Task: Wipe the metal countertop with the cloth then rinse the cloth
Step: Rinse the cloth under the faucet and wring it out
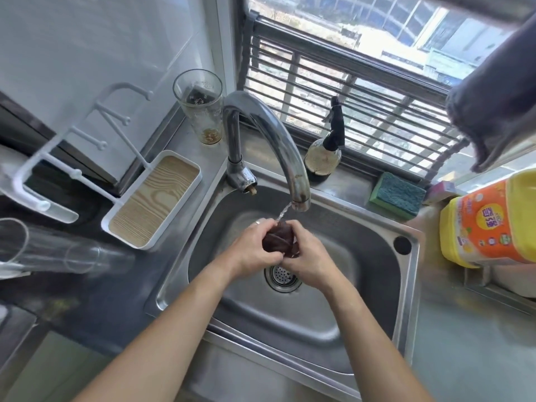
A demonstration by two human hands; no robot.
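A dark brown cloth [280,238], bunched into a ball, is squeezed between both my hands over the steel sink [362,274]. My left hand [255,248] grips its left side and wears a ring. My right hand [307,256] wraps its right side. A thin stream of water runs from the curved chrome tap [278,140] onto the top of the cloth. The drain strainer [282,278] lies just below my hands. The metal countertop [464,352] stretches to the right of the sink.
A green-and-blue sponge [398,194] and a dark spray bottle [324,153] stand behind the sink. A tall plastic cup [200,107] stands by the tap. A white drying rack with a wood-patterned tray [153,198] is at left. A yellow-and-orange package [493,219] sits at right.
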